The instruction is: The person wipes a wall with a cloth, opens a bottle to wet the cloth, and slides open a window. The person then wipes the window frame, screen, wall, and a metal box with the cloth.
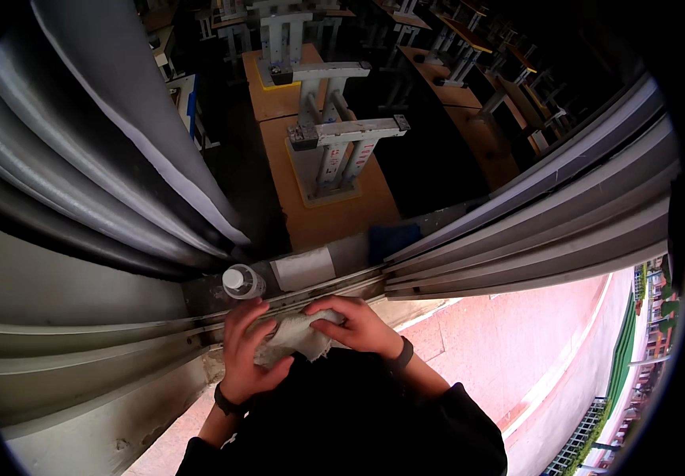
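Both my hands are at a pale, frayed cloth (299, 334) over the near edge of a window sill, close to my body. My right hand (357, 326) pinches the cloth's right part between thumb and fingers. At its left side is my left hand (253, 351), with the fingers spread and touching or nearly touching the cloth; whether it grips any of it, I cannot tell. A clear plastic bottle with a white cap (244, 281) stands on the sill just beyond my left fingertips. Beside the bottle lies a white sheet, perhaps paper (303, 269). Each wrist wears a dark band.
The window track (354, 282) crosses in front of me, with window frames and grey curtains (110, 149) at both sides. A dark blue cloth (394, 241) lies farther along the sill. Inside are wooden desks (342, 223) bearing upturned stools (348, 154). Paved ground (491, 351) shows at the lower right.
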